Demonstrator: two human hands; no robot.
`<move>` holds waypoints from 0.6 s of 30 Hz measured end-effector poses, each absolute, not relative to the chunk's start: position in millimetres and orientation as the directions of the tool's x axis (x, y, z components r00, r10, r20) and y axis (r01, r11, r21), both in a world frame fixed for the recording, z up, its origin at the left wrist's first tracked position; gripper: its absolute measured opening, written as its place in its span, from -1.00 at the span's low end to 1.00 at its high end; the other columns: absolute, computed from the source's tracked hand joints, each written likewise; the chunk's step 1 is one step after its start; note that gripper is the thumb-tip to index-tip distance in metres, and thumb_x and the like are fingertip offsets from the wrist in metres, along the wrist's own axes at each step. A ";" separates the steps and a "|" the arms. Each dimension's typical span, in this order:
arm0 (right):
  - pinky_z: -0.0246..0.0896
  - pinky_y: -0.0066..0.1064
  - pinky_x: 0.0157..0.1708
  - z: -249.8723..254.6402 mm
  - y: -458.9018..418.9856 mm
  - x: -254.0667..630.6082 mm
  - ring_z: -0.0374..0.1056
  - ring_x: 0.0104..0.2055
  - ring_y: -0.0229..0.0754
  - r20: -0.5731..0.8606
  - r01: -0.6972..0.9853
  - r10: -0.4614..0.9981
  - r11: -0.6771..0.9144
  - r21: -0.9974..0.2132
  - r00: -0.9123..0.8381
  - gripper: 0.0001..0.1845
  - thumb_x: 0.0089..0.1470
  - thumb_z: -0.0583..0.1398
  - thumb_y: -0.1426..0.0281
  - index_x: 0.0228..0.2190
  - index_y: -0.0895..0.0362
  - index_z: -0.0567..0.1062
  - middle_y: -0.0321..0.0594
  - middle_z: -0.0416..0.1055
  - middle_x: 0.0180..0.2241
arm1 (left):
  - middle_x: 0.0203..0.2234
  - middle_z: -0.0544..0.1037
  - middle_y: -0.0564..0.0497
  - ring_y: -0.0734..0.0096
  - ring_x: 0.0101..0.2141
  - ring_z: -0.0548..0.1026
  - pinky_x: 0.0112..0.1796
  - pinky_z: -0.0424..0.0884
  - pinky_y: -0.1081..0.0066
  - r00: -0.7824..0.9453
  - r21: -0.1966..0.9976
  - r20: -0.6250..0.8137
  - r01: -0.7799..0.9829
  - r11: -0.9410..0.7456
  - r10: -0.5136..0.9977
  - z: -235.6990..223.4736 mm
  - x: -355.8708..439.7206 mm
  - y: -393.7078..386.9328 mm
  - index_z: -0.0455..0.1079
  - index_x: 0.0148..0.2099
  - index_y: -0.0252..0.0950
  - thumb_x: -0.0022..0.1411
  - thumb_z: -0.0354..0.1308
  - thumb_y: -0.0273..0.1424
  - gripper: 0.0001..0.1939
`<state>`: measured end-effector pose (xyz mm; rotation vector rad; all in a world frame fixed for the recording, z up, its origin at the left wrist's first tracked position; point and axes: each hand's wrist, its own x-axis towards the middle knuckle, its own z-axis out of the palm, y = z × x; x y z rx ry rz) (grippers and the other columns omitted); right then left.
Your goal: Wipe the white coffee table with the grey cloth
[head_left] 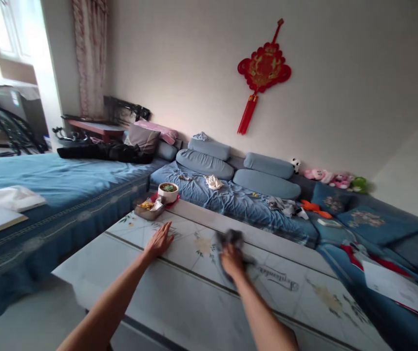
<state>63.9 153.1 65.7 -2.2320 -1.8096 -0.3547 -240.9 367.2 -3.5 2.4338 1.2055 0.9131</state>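
My right hand presses a dark grey cloth onto the patterned cover of the coffee table. Both the hand and the cloth are slightly smeared by motion. Flat on the same tabletop, to the left, rests my left hand with its fingers stretched out and nothing held. Just beyond it stand a small box with yellowish and white bits inside and a white pot with a green plant, which sits on something red.
A blue-covered sofa runs along the far side, with cushions, clothes and soft toys on it. At left is a blue-covered bed or daybed with tissues. Papers lie at right. A bicycle stands far left.
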 end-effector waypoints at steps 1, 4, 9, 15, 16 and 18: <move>0.43 0.16 0.37 53.9 172.7 11.3 0.47 0.44 0.29 0.287 0.989 0.946 -0.135 -0.062 0.147 -0.32 0.36 0.12 0.23 0.41 0.05 0.59 0.21 0.53 0.39 | 0.48 0.46 -0.40 -0.11 0.46 0.44 0.45 0.37 -0.06 0.447 0.499 0.417 0.615 -0.610 0.791 -1.6 -243.1 366.6 0.14 0.67 -0.40 0.56 -0.04 -0.17 -0.22; 0.25 0.15 0.56 12.7 179.7 -116.5 0.26 0.60 0.21 0.199 0.980 0.979 0.088 -0.179 -0.052 -0.32 0.47 0.17 0.17 0.51 0.04 0.47 0.00 0.29 0.56 | 0.46 0.51 -0.32 -0.02 0.45 0.48 0.41 0.46 0.01 0.440 0.516 0.408 0.611 -0.600 0.800 -2.4 -272.0 360.2 0.17 0.67 -0.36 0.65 -0.21 -0.12 -0.26; 0.08 0.13 0.66 -43.0 101.0 -94.6 0.08 0.69 0.06 0.207 0.892 0.948 0.300 -0.338 -0.241 -0.25 0.51 0.16 0.17 0.61 -0.34 0.22 -0.43 0.05 0.66 | 0.47 0.52 -0.25 -0.01 0.45 0.50 0.48 0.41 -0.03 0.446 0.435 0.411 0.670 -0.601 0.795 -33.3 -421.5 340.0 0.32 0.62 -0.27 0.66 -0.18 -0.04 -0.27; 0.47 0.21 0.36 12.1 160.7 112.1 0.40 0.50 0.26 0.175 0.972 0.960 -0.231 0.050 0.219 -0.33 0.44 0.02 0.27 0.41 -0.07 0.60 0.07 0.46 0.46 | 0.55 0.40 -0.19 -0.01 0.53 0.38 0.58 0.18 -0.13 0.287 0.238 0.385 0.887 -0.395 0.877 -51.0 -524.3 307.7 0.42 0.58 -0.25 0.60 -0.12 -0.14 -0.31; 0.49 0.28 0.31 26.5 187.6 119.6 0.42 0.48 0.34 0.194 0.951 0.939 -0.301 0.071 0.283 -0.32 0.45 -0.01 0.27 0.39 0.04 0.62 0.21 0.47 0.43 | 0.56 0.38 -0.15 0.02 0.54 0.37 0.58 0.19 -0.11 0.272 0.228 0.387 0.897 -0.378 0.881 -48.1 -521.5 304.4 0.41 0.59 -0.21 0.59 -0.09 -0.17 -0.32; 0.46 0.38 0.26 46.7 239.7 98.3 0.43 0.44 0.49 0.222 0.936 0.920 -0.345 0.069 0.323 -0.30 0.47 -0.05 0.30 0.37 0.25 0.62 0.44 0.43 0.41 | 0.57 0.38 -0.10 0.04 0.54 0.38 0.57 0.21 -0.08 0.264 0.225 0.395 0.901 -0.371 0.880 -40.9 -511.3 300.1 0.41 0.60 -0.15 0.58 -0.06 -0.20 -0.33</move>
